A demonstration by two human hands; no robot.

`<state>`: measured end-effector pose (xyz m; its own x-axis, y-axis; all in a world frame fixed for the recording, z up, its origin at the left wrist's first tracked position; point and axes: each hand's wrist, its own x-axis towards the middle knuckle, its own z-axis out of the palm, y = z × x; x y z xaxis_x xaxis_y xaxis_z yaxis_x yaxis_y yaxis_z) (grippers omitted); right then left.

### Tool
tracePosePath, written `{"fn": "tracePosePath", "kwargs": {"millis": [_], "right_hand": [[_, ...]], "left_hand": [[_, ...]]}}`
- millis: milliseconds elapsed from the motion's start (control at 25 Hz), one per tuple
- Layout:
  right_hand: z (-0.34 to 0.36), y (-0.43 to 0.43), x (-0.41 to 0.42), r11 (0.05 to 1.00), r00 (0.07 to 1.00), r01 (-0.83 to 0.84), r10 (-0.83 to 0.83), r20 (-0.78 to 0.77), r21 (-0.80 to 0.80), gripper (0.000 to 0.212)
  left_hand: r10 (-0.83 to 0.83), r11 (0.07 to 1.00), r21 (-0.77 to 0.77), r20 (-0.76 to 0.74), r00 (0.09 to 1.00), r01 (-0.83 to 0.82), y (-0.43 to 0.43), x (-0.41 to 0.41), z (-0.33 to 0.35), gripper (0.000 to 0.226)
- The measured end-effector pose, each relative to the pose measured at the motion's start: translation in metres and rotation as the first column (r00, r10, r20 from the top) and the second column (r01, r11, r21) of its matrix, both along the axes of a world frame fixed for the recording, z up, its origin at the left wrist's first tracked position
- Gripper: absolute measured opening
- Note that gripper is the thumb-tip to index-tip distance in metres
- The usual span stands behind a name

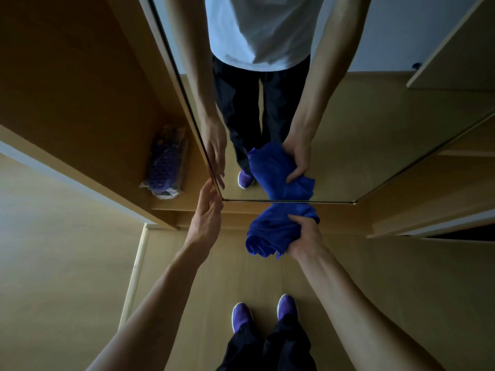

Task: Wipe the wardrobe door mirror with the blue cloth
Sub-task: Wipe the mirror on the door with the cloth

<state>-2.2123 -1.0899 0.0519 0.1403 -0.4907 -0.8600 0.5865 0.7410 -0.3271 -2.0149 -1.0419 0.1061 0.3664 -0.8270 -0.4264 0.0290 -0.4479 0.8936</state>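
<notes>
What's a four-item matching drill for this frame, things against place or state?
1 left hand
2 right hand
3 blue cloth
4 bagged purple item

A inside the wardrobe
B bunched at the mirror's lower edge
C fingers straight, by the mirror's lower corner
D gripping the cloth

Pairs: 1-C, 2-D, 3-B, 4-A

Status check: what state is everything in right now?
wardrobe door: open, wardrobe interior showing.
mirror: on the door, cloth touching its bottom edge.
blue cloth: bunched, gripped by the right hand.
right hand: curled round the cloth.
left hand: fingers straight, at the door's edge.
bagged purple item: lying inside the wardrobe.
</notes>
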Motion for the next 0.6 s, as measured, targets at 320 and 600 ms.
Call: {"fn": "tracePosePath", "kwargs": {"millis": [320,600], "right_hand": [[-0.003,0.001,0.057,0.996,0.996,-0.093,0.093,-0.001,-0.004,0.026],[-0.001,-0.005,0.002,0.996,0.996,-0.088,0.087,-0.022,-0.027,0.034]], "left_hand": [[-0.014,1.000,0.009,0.011,1.000,0.014,-0.002,-0.001,-0.011,0.050],[-0.002,1.000,-0.018,0.192,0.981,0.005,-0.003,-0.014,-0.017,0.067]]}}
